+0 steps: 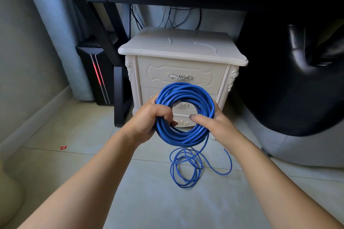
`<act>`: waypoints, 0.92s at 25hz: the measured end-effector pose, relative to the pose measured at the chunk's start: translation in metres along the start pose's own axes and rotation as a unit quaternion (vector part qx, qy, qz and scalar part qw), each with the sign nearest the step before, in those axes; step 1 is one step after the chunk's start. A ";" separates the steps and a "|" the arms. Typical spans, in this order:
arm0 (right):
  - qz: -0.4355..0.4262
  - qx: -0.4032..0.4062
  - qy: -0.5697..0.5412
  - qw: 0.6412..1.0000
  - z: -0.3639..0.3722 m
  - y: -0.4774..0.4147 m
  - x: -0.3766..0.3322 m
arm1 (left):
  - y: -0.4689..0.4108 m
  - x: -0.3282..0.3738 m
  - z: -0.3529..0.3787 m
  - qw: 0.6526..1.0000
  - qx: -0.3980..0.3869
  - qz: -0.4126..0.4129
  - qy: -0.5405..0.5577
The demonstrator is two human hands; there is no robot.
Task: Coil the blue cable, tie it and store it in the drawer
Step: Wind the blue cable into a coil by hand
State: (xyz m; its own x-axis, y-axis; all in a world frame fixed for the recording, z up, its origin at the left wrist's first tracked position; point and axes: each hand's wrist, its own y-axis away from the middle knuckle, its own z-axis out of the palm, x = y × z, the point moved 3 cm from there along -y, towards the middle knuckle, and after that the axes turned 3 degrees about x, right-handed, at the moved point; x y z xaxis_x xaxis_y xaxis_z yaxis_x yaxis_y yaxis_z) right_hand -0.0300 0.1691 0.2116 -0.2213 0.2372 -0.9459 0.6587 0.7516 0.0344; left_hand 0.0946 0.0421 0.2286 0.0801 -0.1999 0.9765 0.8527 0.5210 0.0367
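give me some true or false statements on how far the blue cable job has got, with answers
1. The left hand and the right hand both hold the coiled blue cable. True.
2. All of the cable is wound up. False: loose loops lie on the pale tiled floor.
3. The top drawer of the cream carved cabinet stands open. False: it is shut.
4. The coil is held in front of the cabinet. True.

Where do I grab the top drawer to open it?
Grip the silver handle in the middle of the top drawer. Come from the front and pinch it top and bottom: it lies sideways and looks like the only raised part on the flat front.
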 end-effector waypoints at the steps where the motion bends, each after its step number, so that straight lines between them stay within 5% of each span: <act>1: 0.020 -0.020 -0.039 0.999 0.002 0.000 0.002 | 0.000 0.000 -0.001 1.000 -0.007 0.001 0.001; 8: 0.026 0.084 -0.028 0.996 0.002 -0.005 0.005 | 0.000 -0.001 -0.009 0.994 -0.054 -0.026 -0.094; 11: -0.026 0.105 0.132 0.985 0.000 -0.003 0.000 | 0.001 0.001 -0.012 0.986 -0.019 -0.003 -0.167; 13: -0.079 0.083 0.295 0.949 0.009 0.002 -0.006 | 0.003 0.001 0.001 0.945 -0.020 0.066 -0.321; 16: -0.119 0.044 0.360 0.924 0.022 0.010 -0.009 | 0.005 -0.008 0.023 0.813 -0.025 0.152 -0.562; 19: -0.123 0.053 0.339 0.931 0.019 0.015 -0.017 | 0.007 -0.005 0.025 0.793 0.031 0.143 -0.592; 23: -0.080 0.047 0.303 0.948 0.011 0.014 -0.018 | 0.006 0.003 0.020 0.814 0.105 0.126 -0.557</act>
State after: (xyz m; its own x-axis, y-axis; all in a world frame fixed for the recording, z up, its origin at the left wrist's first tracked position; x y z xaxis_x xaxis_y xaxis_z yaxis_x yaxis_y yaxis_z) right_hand -0.0091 0.1687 0.2256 -0.6783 0.4560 -0.5762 0.6364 0.7565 -0.1506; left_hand 0.0898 0.0619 0.2357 -0.3784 0.7518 0.5401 0.7656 0.5821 -0.2739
